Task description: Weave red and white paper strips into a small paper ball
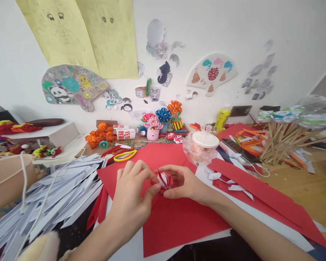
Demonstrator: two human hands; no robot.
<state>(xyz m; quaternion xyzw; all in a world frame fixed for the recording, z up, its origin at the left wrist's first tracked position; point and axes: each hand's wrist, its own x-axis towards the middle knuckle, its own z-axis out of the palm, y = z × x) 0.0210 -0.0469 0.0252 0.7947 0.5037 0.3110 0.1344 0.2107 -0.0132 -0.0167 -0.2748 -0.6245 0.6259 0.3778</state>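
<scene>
A small folded red-and-white paper ball (166,180) is held between my two hands, above a large red paper sheet (176,221). My left hand (137,192) pinches its left edge between thumb and fingertips. From the other side, my right hand (180,181) curls its fingers and thumb round it. White pleats show in the ball's front, between red outer folds. Its underside and the parts behind my fingers are hidden. Yellow-handled scissors (125,156) lie just beyond my left hand.
White folded paper strips (70,188) are heaped at left near a beige bin (8,181). A lidded cup (205,141) in plastic wrap stands beyond my right hand. Wooden sticks (282,145) and orange paper pieces (250,141) crowd the right. Paper flowers (152,123) line the wall.
</scene>
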